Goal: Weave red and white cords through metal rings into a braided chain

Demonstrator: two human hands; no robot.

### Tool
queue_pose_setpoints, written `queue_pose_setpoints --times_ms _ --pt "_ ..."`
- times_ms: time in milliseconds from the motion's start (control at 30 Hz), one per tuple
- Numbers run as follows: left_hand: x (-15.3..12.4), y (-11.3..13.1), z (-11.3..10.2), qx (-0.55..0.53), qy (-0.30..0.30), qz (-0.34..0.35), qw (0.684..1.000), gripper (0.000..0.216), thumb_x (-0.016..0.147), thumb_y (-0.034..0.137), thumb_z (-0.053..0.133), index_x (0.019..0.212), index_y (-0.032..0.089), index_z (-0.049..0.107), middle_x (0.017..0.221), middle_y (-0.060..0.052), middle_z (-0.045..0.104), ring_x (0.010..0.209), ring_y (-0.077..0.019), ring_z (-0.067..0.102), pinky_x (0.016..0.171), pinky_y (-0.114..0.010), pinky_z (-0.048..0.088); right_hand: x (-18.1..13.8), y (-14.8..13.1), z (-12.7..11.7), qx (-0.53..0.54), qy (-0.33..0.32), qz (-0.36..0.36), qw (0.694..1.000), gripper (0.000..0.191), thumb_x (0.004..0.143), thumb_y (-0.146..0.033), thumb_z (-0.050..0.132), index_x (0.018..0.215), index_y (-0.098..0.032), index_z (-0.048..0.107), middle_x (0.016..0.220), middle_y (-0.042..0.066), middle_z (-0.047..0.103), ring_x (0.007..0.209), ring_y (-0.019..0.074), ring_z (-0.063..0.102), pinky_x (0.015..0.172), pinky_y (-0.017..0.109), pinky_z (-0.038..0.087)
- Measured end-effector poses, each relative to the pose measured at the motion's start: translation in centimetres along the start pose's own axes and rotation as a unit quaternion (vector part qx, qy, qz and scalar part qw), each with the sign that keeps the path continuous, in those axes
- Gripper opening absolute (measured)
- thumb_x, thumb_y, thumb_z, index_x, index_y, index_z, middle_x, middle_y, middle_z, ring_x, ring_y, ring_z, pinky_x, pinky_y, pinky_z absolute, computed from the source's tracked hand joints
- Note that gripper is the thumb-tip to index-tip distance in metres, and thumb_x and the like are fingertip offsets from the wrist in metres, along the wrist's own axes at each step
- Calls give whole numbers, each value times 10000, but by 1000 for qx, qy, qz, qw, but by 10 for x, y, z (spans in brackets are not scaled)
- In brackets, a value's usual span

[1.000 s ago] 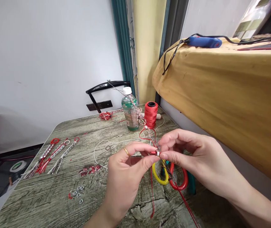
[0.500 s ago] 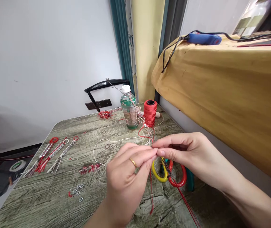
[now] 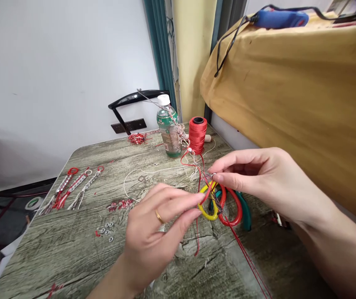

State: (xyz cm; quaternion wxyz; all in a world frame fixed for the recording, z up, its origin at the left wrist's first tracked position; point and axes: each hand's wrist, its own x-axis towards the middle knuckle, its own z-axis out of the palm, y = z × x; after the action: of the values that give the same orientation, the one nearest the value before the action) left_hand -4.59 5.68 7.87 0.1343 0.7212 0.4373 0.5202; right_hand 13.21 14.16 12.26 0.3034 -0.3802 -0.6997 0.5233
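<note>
My right hand (image 3: 260, 178) pinches a small metal nut (image 3: 212, 176) threaded on a red cord (image 3: 200, 174). My left hand (image 3: 155, 232), with a ring on one finger, pinches the same red cord a little lower and to the left; the cord's end hangs down to the table. The cord runs back to a red thread spool (image 3: 197, 135) beside a green bottle (image 3: 168, 126). Under my hands lie scissors with yellow and red handles (image 3: 224, 205).
Several loose nuts (image 3: 106, 230) and red scraps (image 3: 120, 204) lie on the wooden table (image 3: 72, 257). Finished red-and-silver chains (image 3: 72, 189) sit at the left. A white cord (image 3: 140, 174) loops mid-table. A cloth-covered shelf (image 3: 290, 83) with a blue tool (image 3: 279, 18) stands right.
My hands have drawn apart: the left moved down and left along the cord, the right stayed up with the nut. The view tilted downward.
</note>
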Motion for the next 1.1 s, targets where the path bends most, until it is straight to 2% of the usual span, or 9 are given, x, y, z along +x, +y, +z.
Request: queue_pose_setpoints --times_ms 67,200,300,633,700,833,900,1000,1100 --pt "-12 -6 -1 -12 -70 -57 996 245 735 20 580 900 194 628 808 0 653 754 -122 559 701 -276 438 -1 -1 0 -6 -17 2 1000 99 688 -281 656 742 -199 672 650 1 654 559 116 589 473 199 462" --pt "-42 -22 7 31 -350 -97 931 184 801 112 514 882 227 632 850 1 638 828 -148 534 709 -274 415 -1 -2 1 10 -56 -7 998 93 704 -236 644 784 -189 639 658 -5 629 566 86 561 493 173 454" --pt "-55 -30 16 84 -422 -132 893 171 758 159 580 893 257 616 910 8 597 877 -172 514 692 -272 400 -1 -1 2 47 -73 -9 996 146 715 -202 638 850 -190 583 711 -14 609 614 72 552 541 159 459" --pt "-52 -30 17 77 -429 -157 886 116 805 128 469 785 176 572 845 -23 591 815 -165 529 679 -270 396 -5 -3 0 85 -103 -11 991 206 736 -182 631 897 -194 503 735 -20 586 630 71 552 554 165 452" --pt "-49 -32 14 32 -373 -192 907 130 816 132 449 751 169 555 764 -12 591 747 -145 531 674 -263 401 -4 -2 1 82 -100 -15 992 203 727 -163 635 888 -192 514 738 -20 584 637 73 551 559 167 453" --pt "-29 -30 2 -77 -161 -338 924 74 825 205 468 818 189 540 736 6 600 680 -125 549 612 -241 421 -4 -2 0 55 -86 -25 994 134 707 -158 649 810 -179 567 708 -20 585 592 65 530 518 156 436" --pt "-19 -27 -5 -78 -120 -336 931 92 821 207 481 862 204 564 814 -2 618 747 -135 559 636 -250 427 -4 -2 -2 32 -79 -27 996 86 711 -187 646 780 -176 596 674 -16 591 560 69 522 492 162 428" --pt "-18 -25 -8 -35 -263 -228 937 137 800 154 513 824 225 628 879 3 632 864 -156 535 769 -295 396 -5 -1 -3 -2 -64 -21 998 86 723 -251 632 774 -181 626 640 -9 597 540 85 522 479 185 427" --pt "-32 -27 0 31 -404 -154 901 230 757 139 567 943 262 623 924 -1 616 908 -184 507 773 -311 383 -4 0 -3 -21 -55 -9 998 105 729 -279 620 778 -188 637 667 0 615 561 100 532 485 200 431"
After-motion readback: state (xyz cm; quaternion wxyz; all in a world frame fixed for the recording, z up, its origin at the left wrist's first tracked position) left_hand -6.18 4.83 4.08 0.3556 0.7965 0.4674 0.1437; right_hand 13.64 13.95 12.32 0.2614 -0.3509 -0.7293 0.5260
